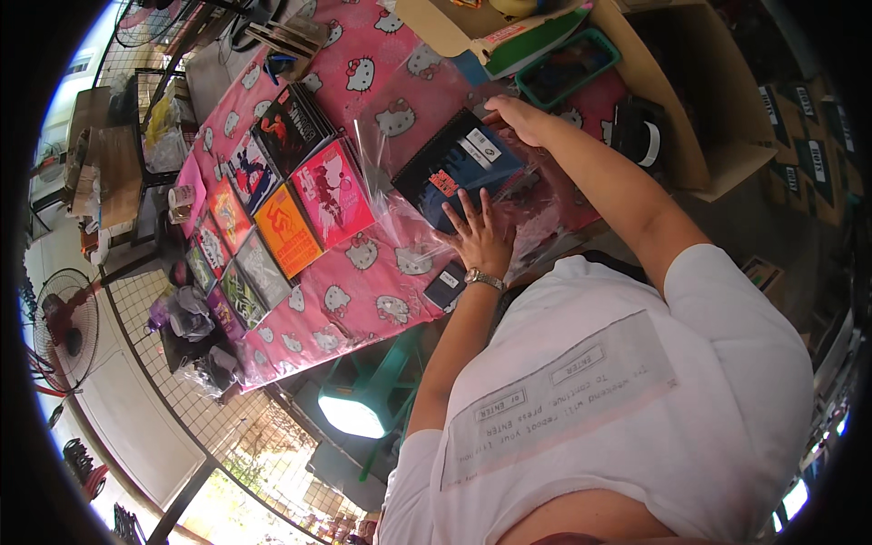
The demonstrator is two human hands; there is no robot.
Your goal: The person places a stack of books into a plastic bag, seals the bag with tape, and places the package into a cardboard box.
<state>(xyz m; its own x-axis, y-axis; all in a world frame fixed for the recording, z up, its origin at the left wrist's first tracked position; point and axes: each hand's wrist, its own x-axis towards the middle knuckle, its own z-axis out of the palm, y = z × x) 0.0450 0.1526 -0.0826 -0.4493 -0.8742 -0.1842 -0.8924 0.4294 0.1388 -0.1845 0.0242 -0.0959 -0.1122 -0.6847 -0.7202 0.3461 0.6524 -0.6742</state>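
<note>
A dark blue spiral notebook (pixel 422 188) with a white label and orange lettering lies at a slant on a sheet of clear plastic (pixel 386 150). My left hand (pixel 481 238), with a metal watch at the wrist, rests flat on the notebook's near edge, its fingers spread. At the far right corner of the notebook is my right hand (pixel 518 120), fingers stretched toward the left and slightly apart. Its palm faces down, and the underside is hidden. Crumpled clear plastic spreads under my right forearm. A small dark booklet (pixel 446 283) lies near my left wrist.
Rows of colourful notebooks (pixel 289 231) cover the left part of the pink cartoon-cat tablecloth (pixel 350 295). A teal tray (pixel 569 68), a black tape dispenser (pixel 638 132) and an open cardboard box (pixel 695 86) stand at the right. Below the table edge glows a lamp (pixel 352 416).
</note>
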